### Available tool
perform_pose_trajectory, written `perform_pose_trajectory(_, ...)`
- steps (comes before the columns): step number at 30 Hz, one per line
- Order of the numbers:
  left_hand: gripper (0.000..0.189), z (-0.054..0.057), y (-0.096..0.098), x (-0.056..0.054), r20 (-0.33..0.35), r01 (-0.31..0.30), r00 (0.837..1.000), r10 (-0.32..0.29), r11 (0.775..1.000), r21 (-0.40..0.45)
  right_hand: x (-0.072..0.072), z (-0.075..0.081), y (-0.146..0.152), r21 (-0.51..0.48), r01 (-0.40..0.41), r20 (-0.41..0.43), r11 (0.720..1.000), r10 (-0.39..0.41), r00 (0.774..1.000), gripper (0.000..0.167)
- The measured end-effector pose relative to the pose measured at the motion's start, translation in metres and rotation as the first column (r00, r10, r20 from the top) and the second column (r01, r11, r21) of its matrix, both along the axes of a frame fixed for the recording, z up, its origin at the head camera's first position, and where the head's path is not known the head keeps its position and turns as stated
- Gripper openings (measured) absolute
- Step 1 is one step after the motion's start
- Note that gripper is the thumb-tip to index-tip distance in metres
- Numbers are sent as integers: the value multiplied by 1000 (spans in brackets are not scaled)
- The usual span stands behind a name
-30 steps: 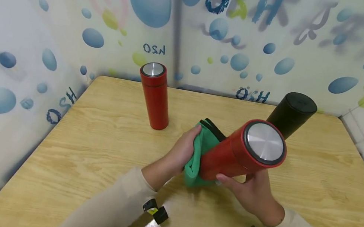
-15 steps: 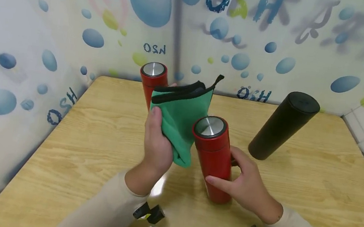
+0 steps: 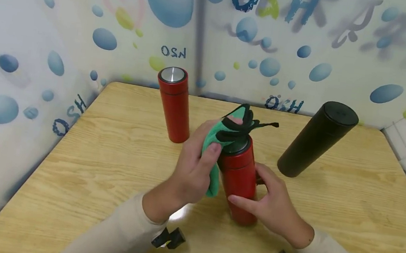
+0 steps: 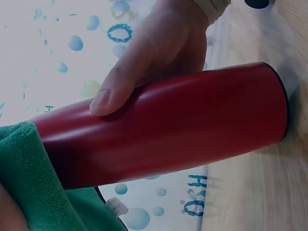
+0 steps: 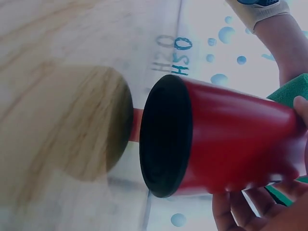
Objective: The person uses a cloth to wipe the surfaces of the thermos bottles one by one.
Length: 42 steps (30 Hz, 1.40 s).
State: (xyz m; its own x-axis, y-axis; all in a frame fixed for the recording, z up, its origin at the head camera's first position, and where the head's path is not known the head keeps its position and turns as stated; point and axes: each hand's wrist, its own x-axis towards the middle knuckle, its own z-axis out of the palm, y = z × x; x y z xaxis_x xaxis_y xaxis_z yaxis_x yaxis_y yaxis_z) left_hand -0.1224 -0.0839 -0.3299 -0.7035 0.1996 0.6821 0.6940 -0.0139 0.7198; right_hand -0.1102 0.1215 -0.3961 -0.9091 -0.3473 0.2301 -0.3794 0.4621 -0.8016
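Observation:
A red thermos (image 3: 240, 181) with a silver-topped lid stands nearly upright in front of me, its dark base just off the wood in the right wrist view. My right hand (image 3: 273, 205) grips its body, thumb across the near side and fingers curled behind. In my left hand (image 3: 195, 163) is a folded green cloth (image 3: 214, 178) with black edging and a small loop. The cloth lies against the lid and upper left side of the thermos, covering part of the silver top. In the left wrist view, the cloth (image 4: 29, 168) wraps the thermos's (image 4: 183, 125) upper end.
Another red thermos (image 3: 175, 106) stands at the back left of the wooden table (image 3: 110, 145). A black thermos (image 3: 315, 141) stands at the back right. A wall (image 3: 213, 40) patterned with blue drops borders the table's far edge.
The red thermos went from tilted toward me to nearly upright and lower. My left hand lifted the cloth off its lower side, then brought it right onto the lid.

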Motion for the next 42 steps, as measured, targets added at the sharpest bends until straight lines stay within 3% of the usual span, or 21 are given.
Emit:
perform_pose_trajectory(2, 46, 1, 0, 1, 35, -25, 999, 25, 1000, -14, 1, 0, 0, 0, -1, -2, 1000, 1, 1000, 69)
perform_pose_trajectory(4, 46, 3, 0, 2, 117, -37, 992, 38, 999, -10, 1, 0, 0, -1, 0, -3, 1000, 0, 1000, 69)
perform_pose_trajectory(8, 49, 6, -1, -1, 312, -33, 950, 0, 994, 101, -2, 2, 1, -25, 21, 3, 999, -21, 1000, 72)
perform_pose_trajectory(10, 48, 6, -3, -2, 374, -66, 927, 5, 986, 150, -6, 2, 1, -42, 43, 24, 998, -42, 999, 73)
perform_pose_trajectory(15, 45, 7, -19, 0, 427, -208, 894, 137, 970, 123, -17, -1, 2, -74, 91, 116, 993, -82, 990, 74)
perform_pose_trajectory(18, 46, 11, -34, 4, 452, -245, 876, 168, 962, 118, -24, -3, 3, -77, 127, 147, 989, -115, 983, 75)
perform_pose_trajectory(23, 39, 9, -57, 17, 552, -313, 811, 194, 941, 129, -33, -5, 8, -75, 165, 180, 983, -149, 972, 76)
perform_pose_trajectory(25, 37, 7, -65, 22, 568, -336, 795, 214, 934, 119, -37, -5, 8, -79, 173, 191, 982, -155, 969, 76)
perform_pose_trajectory(30, 44, 5, -82, 35, 549, -374, 799, 248, 918, 130, -48, -3, 10, -64, 217, 203, 974, -201, 958, 79)
perform_pose_trajectory(35, 53, 6, -94, 48, 554, -398, 792, 258, 906, 147, -54, -3, 11, -72, 240, 242, 968, -217, 946, 82)
perform_pose_trajectory(39, 53, 10, -101, 55, 549, -416, 786, 283, 900, 131, -58, -3, 7, -122, 239, 243, 963, -205, 948, 83)
perform_pose_trajectory(42, 53, 13, -103, 58, 531, -423, 795, 293, 895, 139, -60, -2, 4, -159, 243, 224, 957, -205, 953, 83)
